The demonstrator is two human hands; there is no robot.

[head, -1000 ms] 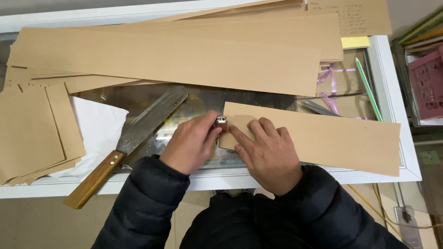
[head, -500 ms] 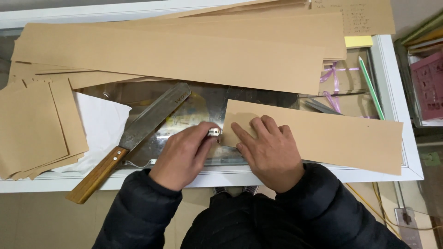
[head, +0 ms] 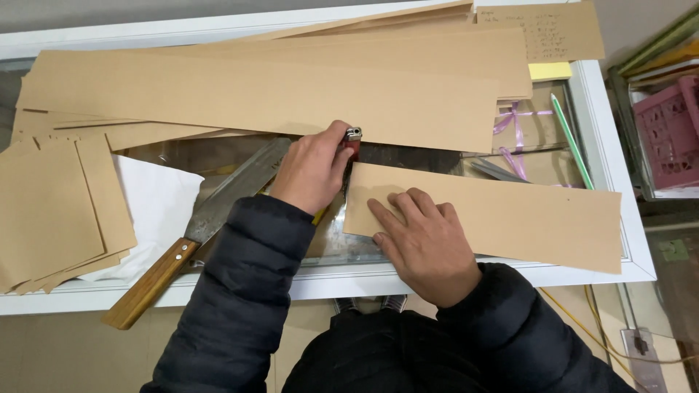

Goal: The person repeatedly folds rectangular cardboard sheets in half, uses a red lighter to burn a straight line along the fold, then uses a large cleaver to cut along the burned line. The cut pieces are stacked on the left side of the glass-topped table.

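The worktop [head: 611, 145] is a white-framed glass surface, largely covered by brown paper. The largest item is a stack of long brown paper sheets [head: 255, 98] lying across the far half, edge to edge with the frame. A shorter brown paper strip [head: 510, 215] lies nearer, on the glass at the right, its left end under the right hand [head: 426, 244]. That hand lies flat, palm down, fingers spread and closed on nothing, pressing the strip to the glass. At the left edge sits a pile of smaller brown paper pieces [head: 51, 211], partly over a white sheet [head: 156, 204]. A large knife [head: 211, 218] with a wooden handle lies diagonally, blade toward the centre, handle overhanging the near frame; the left sleeve crosses just beside it.

The left hand [head: 313, 171] is curled, fingers closed around a red lighter [head: 353, 138], whose metal top shows above the thumb. The lighter stands just beyond the strip's left end, against the edge of the long sheets. A green pencil [head: 571, 138] and purple ribbon [head: 513, 131] lie at the right.
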